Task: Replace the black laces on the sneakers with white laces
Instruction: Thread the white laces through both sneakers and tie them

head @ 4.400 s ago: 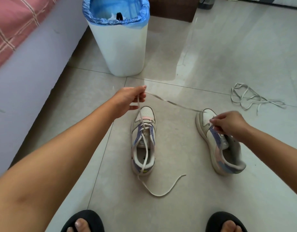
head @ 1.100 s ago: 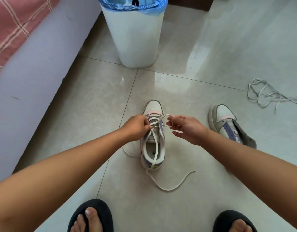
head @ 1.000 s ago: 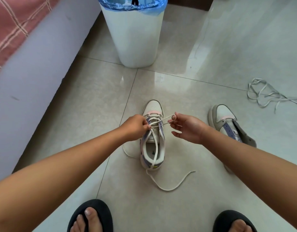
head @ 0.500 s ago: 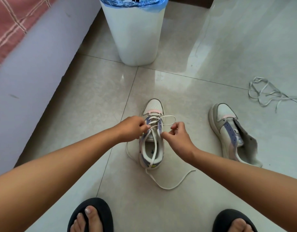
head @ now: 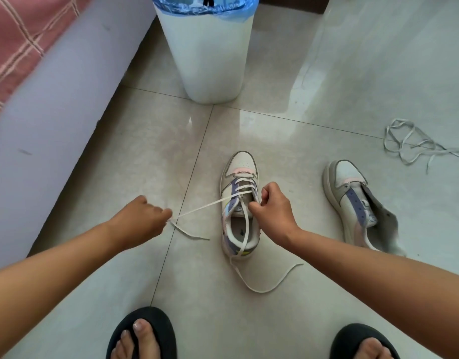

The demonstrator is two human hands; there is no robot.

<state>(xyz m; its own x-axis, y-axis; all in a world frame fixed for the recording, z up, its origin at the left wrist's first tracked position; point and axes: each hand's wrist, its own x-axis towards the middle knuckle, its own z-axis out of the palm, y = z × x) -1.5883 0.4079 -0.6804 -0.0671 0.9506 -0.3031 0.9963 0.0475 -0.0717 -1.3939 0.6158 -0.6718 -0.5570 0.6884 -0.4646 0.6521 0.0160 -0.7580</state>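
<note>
left hand pulls the white lace out taut while right hand steadies the sneaker

your left hand is curled into a pinch on the white lace, holding it out to the left of the laced sneaker so the strand runs straight and tight from your fingertips up to the eyelets. a short loose tail of the same lace drops from that hand onto the floor just below it. your right hand is curled against the right side of the sneaker's throat, fingers bent around the edge of the upper beside the tongue; i can't tell whether it also pinches a strand there.

going from big to small: the bed with its pale side and pink plaid cover fills the left edge of the floor. the white bin with a blue liner stands at the far edge, straight beyond the laced sneaker. your two feet in dark slippers sit at the near edge. the second sneaker lies to the right of the first, well apart from it, toe pointing away, its tongue flopped open and no lace crossing its eyelets. the laced sneaker sits near the middle of the floor, toe away from you, with white crossings over the upper eyelets. the other end of the white lace runs down through the shoe's opening, over the heel and curls across the tile toward your right foot. a loose lace lies tangled at the right edge of the floor, far from both shoes.
</note>
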